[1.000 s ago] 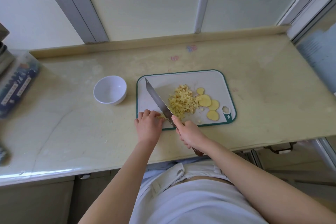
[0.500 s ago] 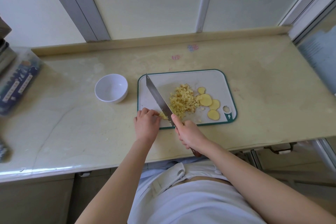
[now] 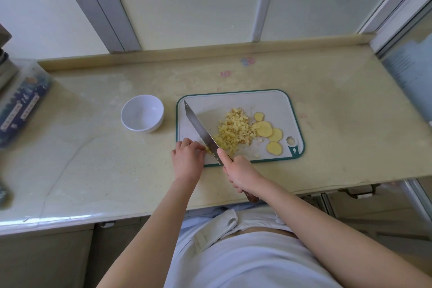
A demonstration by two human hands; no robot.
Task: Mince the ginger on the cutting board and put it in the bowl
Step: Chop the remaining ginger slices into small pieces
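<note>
Right hand [image 3: 240,173] grips knife [image 3: 201,131]; left hand [image 3: 187,159], fingers curled, pins a ginger piece [image 3: 208,149] touching the blade. Risk: piece slips, blade nicks fingertips. Slices [image 3: 264,129] uncut, bowl [image 3: 142,113] empty.

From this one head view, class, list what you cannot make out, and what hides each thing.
1. Handle of the long steel knife: head view, covered by the right hand; only its brown end shows.
2. Whatever lies under the left hand: head view, hidden by its curled fingers and the blade.
3. Print on the dark blue box: head view, blurred, cut by the left edge.
</note>
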